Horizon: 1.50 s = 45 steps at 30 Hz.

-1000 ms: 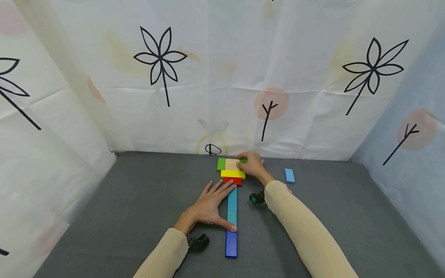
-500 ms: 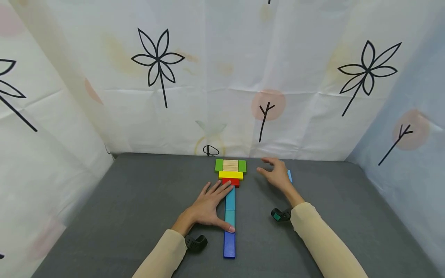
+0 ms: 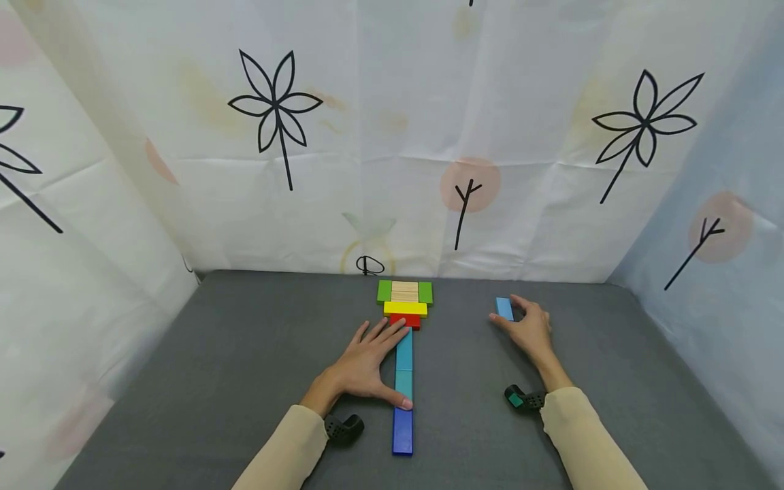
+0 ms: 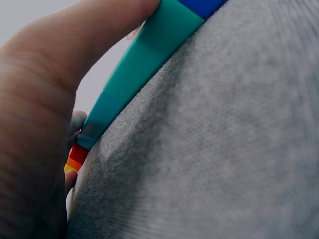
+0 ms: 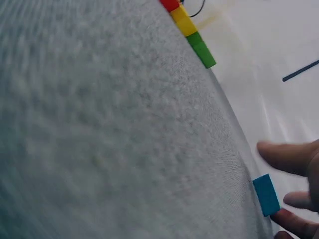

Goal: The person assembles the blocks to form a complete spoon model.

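Note:
A row of flat blocks lies on the grey table: a dark blue block (image 3: 402, 433), two turquoise blocks (image 3: 403, 381), a red block (image 3: 412, 322), a yellow block (image 3: 405, 309), then two green blocks (image 3: 425, 293) with a pale wooden piece (image 3: 405, 292) between them. My left hand (image 3: 366, 367) rests spread along this row, thumb by the joint of turquoise and dark blue, fingertips at the red block. Off to the right, a light blue block (image 3: 503, 308) stands between the thumb and fingers of my right hand (image 3: 530, 330). In the right wrist view the thumb is apart from that block (image 5: 266, 195).
The grey table (image 3: 245, 381) reaches back to a white cloth wall (image 3: 367, 170) printed with flowers and twigs. Black wrist straps with camera mounts (image 3: 346, 429) sit at both wrists, low over the table.
My right hand has left the green block at the row's far end and moved right to the light blue block. The left hand has stayed in place on the row.

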Motion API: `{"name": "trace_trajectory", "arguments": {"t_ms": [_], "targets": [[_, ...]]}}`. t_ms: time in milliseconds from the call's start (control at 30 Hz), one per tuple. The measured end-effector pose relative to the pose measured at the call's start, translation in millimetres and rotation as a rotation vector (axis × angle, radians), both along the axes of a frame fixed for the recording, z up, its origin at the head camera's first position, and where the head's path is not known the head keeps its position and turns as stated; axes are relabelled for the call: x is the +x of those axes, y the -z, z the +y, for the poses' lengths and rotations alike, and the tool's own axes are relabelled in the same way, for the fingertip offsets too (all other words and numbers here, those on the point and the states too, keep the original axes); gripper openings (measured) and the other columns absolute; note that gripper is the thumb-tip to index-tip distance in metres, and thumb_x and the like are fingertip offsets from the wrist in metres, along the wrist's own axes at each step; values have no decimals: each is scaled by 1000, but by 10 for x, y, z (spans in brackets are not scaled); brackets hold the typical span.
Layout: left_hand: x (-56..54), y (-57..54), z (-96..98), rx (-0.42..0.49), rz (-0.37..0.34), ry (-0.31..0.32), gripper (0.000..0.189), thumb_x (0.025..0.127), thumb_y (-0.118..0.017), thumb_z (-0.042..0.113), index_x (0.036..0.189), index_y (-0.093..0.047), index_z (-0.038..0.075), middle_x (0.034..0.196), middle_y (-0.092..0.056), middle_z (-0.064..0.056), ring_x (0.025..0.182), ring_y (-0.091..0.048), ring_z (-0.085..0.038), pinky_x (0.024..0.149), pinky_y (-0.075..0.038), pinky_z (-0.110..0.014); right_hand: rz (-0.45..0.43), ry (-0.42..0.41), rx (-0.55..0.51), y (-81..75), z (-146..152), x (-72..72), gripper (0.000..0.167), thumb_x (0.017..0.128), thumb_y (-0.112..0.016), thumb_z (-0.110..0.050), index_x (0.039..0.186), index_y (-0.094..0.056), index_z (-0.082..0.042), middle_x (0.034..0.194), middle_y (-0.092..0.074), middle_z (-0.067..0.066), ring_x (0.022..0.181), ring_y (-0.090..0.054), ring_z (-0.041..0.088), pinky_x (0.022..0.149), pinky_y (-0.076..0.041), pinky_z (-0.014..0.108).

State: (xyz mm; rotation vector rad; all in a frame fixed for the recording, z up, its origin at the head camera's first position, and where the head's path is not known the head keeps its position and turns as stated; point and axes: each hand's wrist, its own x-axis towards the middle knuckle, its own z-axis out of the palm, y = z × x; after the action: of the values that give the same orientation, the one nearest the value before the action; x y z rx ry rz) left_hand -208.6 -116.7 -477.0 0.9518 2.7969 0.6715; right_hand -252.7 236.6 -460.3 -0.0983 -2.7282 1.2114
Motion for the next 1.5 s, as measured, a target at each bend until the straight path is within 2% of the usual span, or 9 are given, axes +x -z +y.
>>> {"name": "trace_trajectory", "arguments": {"t_ms": [133, 367, 500, 667, 767, 900, 1033, 1267, 1500], "targets": [[-6, 7, -11, 9, 1, 4, 126, 66, -74, 81, 164, -19, 26, 170, -11, 5, 156, -4, -27, 122, 5, -58, 4, 5, 38, 47, -8, -5, 69, 93, -76, -23, 147, -46, 7, 145, -42, 34, 133, -27, 54, 108, -17, 69], [-3, 19, -25, 3, -2, 7, 125, 66, -74, 80, 165, -19, 25, 170, -11, 6, 156, -4, -27, 121, 5, -59, 54, -24, 46, 116, -36, 2, 50, 97, -68, -9, 143, -54, 3, 143, -46, 33, 128, -35, 52, 102, -20, 67], [-6, 22, -30, 4, -3, 12, 125, 67, -73, 81, 164, -19, 24, 170, -11, 4, 156, -4, -28, 121, 5, -60, 66, -19, 43, 135, -43, -1, 48, 97, -64, -6, 142, -54, 5, 140, -47, 35, 126, -35, 53, 103, -20, 67], [-15, 28, -33, -10, -12, 2, 126, 66, -73, 81, 165, -17, 26, 170, -8, 7, 156, -2, -25, 121, 7, -57, 111, 14, 69, 131, -56, -4, 45, 95, -67, -9, 134, -58, 12, 126, -55, 36, 116, -41, 51, 100, -25, 65], [-10, 20, -32, -16, -5, 1, 126, 66, -73, 81, 165, -17, 26, 170, -9, 6, 156, -3, -26, 122, 6, -57, 126, 35, 77, 109, -61, -4, 41, 95, -69, -10, 130, -62, 11, 121, -61, 34, 111, -46, 49, 98, -29, 64], [-4, 0, -28, -16, 5, 1, 126, 66, -73, 81, 165, -19, 24, 170, -10, 5, 156, -4, -27, 122, 5, -58, 123, -12, 68, 42, -107, -38, 38, 96, -69, -7, 130, -63, 8, 122, -59, 34, 109, -50, 47, 94, -37, 61], [-1, -21, -28, -13, 5, -5, 126, 66, -73, 81, 165, -19, 24, 170, -10, 6, 156, -4, -25, 122, 6, -57, 110, -117, 43, -75, -276, -146, 38, 96, -69, -5, 132, -63, 5, 125, -56, 32, 109, -53, 45, 88, -45, 58], [6, -23, -26, -29, 4, -14, 127, 65, -73, 81, 165, -19, 24, 170, -10, 6, 156, -3, -25, 122, 5, -57, 121, -250, 18, -249, -798, -492, 37, 94, -72, -4, 130, -67, 2, 127, -60, 26, 110, -56, 40, 88, -48, 53], [7, -11, 9, -14, 14, -9, 126, 65, -74, 81, 164, -20, 24, 170, -12, 6, 156, -4, -25, 122, 4, -57, 68, -315, 53, -288, -1250, -764, 35, 96, -69, -4, 130, -67, 2, 129, -59, 25, 112, -57, 39, 92, -51, 50]]}}
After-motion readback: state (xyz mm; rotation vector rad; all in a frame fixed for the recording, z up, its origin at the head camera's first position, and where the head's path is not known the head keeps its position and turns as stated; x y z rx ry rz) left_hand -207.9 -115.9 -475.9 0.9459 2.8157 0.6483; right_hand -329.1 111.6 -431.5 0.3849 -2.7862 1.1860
